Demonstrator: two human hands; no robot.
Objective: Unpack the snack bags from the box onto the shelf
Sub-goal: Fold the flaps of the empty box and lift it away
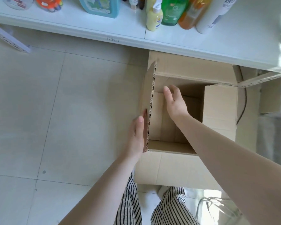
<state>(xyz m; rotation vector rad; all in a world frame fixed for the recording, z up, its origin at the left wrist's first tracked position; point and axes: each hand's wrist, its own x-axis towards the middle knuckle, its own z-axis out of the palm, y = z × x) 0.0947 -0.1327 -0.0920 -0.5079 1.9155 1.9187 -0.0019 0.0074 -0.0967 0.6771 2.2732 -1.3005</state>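
Observation:
An open brown cardboard box [172,166] stands on the tiled floor, partly under a white shelf [104,31]. Its left flap [150,101] stands upright. My left hand [136,135] lies flat against the outside of that flap, fingers straight, thumb along its edge. My right hand [173,101] reaches into the box with fingers spread and holds nothing. Only bare cardboard shows inside the box; no snack bag is in view.
Bottles stand on the shelf: a blue jug [101,5], a yellow pump bottle [154,18], a green bottle [172,12], an orange one [190,17] and a white one [212,15]. Another cardboard box [271,98] sits at the right. Striped trousers [131,207] show below.

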